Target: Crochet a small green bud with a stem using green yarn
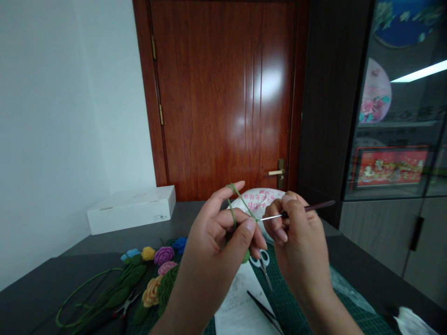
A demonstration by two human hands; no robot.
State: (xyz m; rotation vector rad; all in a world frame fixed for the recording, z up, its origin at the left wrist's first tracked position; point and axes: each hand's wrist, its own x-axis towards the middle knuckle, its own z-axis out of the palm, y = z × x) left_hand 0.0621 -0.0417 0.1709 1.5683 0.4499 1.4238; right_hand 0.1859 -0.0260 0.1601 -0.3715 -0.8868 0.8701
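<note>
My left hand (pixel 218 251) is raised in front of me with green yarn (pixel 242 201) looped over its index finger and pinched lower down by the other fingers. My right hand (pixel 296 237) grips a crochet hook (pixel 314 207) with a dark handle. The hook's thin metal shaft points left, and its tip reaches the yarn strand near my left fingers. A small green crocheted piece (pixel 246 256) shows below my left fingers, mostly hidden by the hand.
Crocheted flowers (pixel 164 255) with green stems lie on the dark table (pixel 146 230) at left. Scissors (pixel 261 264) and tweezers (pixel 265 312) rest near a printed paper (pixel 237 307) on a green cutting mat (pixel 291 298). A white box (pixel 131 209) and a printed white bag (pixel 256 197) stand behind.
</note>
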